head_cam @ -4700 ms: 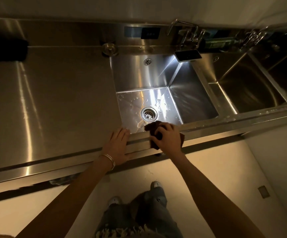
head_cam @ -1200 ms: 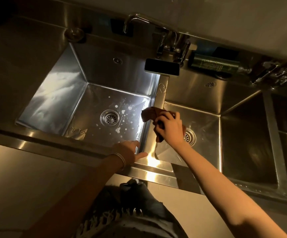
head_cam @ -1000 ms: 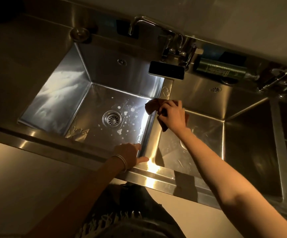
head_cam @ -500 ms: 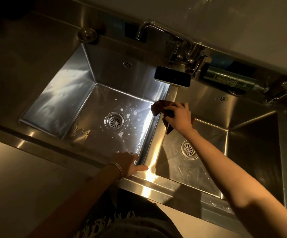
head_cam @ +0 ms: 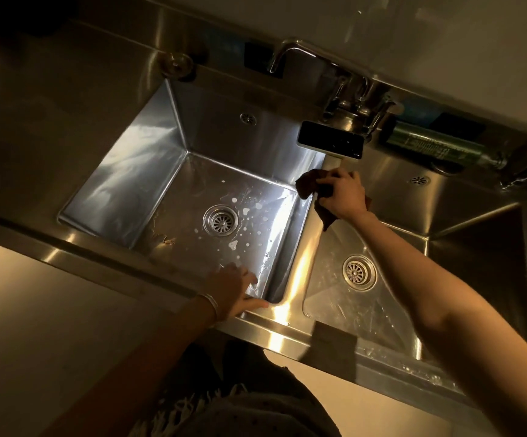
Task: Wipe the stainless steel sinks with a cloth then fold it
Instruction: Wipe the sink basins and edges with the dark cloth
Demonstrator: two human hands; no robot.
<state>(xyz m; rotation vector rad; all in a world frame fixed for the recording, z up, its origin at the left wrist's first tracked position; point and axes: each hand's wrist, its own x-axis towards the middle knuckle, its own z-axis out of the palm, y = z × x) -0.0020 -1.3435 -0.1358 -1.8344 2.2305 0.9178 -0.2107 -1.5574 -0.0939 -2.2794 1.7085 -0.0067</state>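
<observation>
The cloth (head_cam: 307, 185), dark and bunched, sits at the far end of the divider (head_cam: 301, 266) between two basins, just below a phone (head_cam: 330, 143) propped under the tap (head_cam: 347, 89). Going from the left: the left sink (head_cam: 123, 175) carries pale drops (head_cam: 247, 212) scattered on its floor around the drain (head_cam: 220, 220). The left hand (head_cam: 235, 288) rests on that sink's near corner rim with fingers spread and fairly straight, holding nothing and seemingly bracing the body. The right hand (head_cam: 342, 193) has its fingers curled round the cloth and presses it on the divider's top. The middle sink (head_cam: 366, 313) shows faint streaks on its floor. The step in hand looks like the wiping, now on the ridge between basins; folding is not yet begun. Next, the cloth probably needs to drop into the left sink and sweep across those drops, turning short of the phone so as not to knock it.
</observation>
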